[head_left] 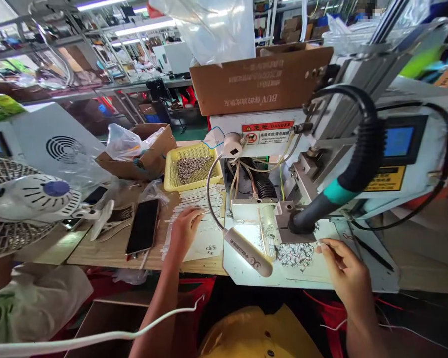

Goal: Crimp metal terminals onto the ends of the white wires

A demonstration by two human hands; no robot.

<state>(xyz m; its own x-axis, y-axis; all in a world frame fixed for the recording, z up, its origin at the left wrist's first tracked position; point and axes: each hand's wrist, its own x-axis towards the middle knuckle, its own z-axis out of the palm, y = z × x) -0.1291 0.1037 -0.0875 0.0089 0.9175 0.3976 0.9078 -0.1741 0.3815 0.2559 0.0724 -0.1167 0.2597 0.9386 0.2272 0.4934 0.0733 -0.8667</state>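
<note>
My left hand point(186, 226) is over the white wires point(205, 196), which lie in a bundle on a pale sheet point(194, 251). Its fingers are pressed together; whatever they hold is too small to make out. My right hand point(345, 266) is at the right side of the machine's white base plate point(246, 278), thumb and forefinger pinched. A tiny pale piece shows at those fingertips, its kind unclear. Left of that hand lies a pile of small white parts with short wires point(294, 254), under the machine's metal head point(285, 221). A grey lamp point(248, 252) on a bendable neck lights the plate.
A yellow basket point(168, 171) with small metal parts stands behind the wires. A phone point(143, 226) and a fan point(41, 199) are to the left. The thick black hose point(362, 144) arches above my right hand. A white cable point(134, 332) crosses the foreground.
</note>
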